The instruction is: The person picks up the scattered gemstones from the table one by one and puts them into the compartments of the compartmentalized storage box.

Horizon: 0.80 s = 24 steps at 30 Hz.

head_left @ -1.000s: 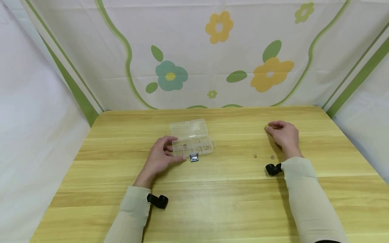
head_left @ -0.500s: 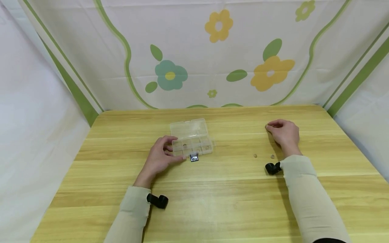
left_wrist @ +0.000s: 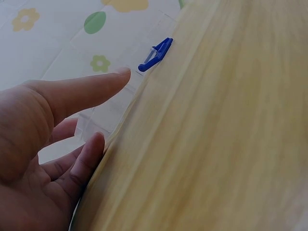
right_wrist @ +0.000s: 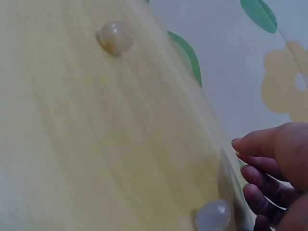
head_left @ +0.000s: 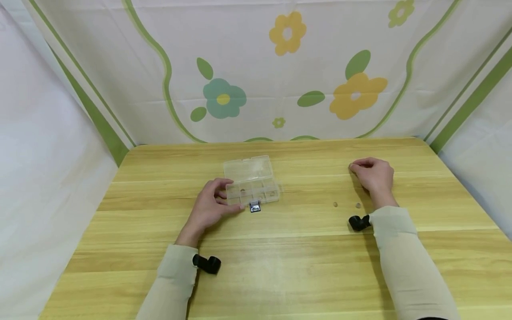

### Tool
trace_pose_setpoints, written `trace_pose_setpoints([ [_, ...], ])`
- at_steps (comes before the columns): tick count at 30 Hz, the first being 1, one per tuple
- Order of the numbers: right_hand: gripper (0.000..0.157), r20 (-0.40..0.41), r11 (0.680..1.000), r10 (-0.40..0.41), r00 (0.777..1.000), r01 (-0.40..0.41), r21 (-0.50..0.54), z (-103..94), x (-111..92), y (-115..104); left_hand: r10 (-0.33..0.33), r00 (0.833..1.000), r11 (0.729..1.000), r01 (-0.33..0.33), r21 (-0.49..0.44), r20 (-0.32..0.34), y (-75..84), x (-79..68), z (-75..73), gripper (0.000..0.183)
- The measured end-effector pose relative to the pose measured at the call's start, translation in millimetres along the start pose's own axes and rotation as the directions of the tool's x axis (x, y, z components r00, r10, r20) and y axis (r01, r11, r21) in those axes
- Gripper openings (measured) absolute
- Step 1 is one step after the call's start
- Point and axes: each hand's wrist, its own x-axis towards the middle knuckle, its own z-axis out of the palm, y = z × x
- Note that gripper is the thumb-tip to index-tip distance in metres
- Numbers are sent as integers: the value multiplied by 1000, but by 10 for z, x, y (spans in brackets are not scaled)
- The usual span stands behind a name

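At two o'clock, right hand (head_left: 372,175) nearly closed, hold unclear; a nudge could roll beads (right_wrist: 117,36). Left hand (head_left: 210,203), ten o'clock, grips box (head_left: 253,185).

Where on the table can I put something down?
Free: the yellow wood-grain tabletop between the two beige sleeves, and the gap between the clear plastic compartment box and the two small, pale, round pieces. Crowded: the box's left end, where the bare left hand is, and around the pieces, near the bare right hand.
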Motion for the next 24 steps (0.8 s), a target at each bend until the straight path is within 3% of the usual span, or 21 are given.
trace_pose_setpoints([
  [14, 44, 29, 985, 25, 999, -30, 168, 54, -148, -151, -3, 1000, 1000, 4, -12, 5, -1, -1, -1, 74],
  [24, 45, 74, 971, -9, 997, -9, 238, 135, -274, -303, -12, 1000, 999, 12, -33, 0, -16, 12, -14, 75],
])
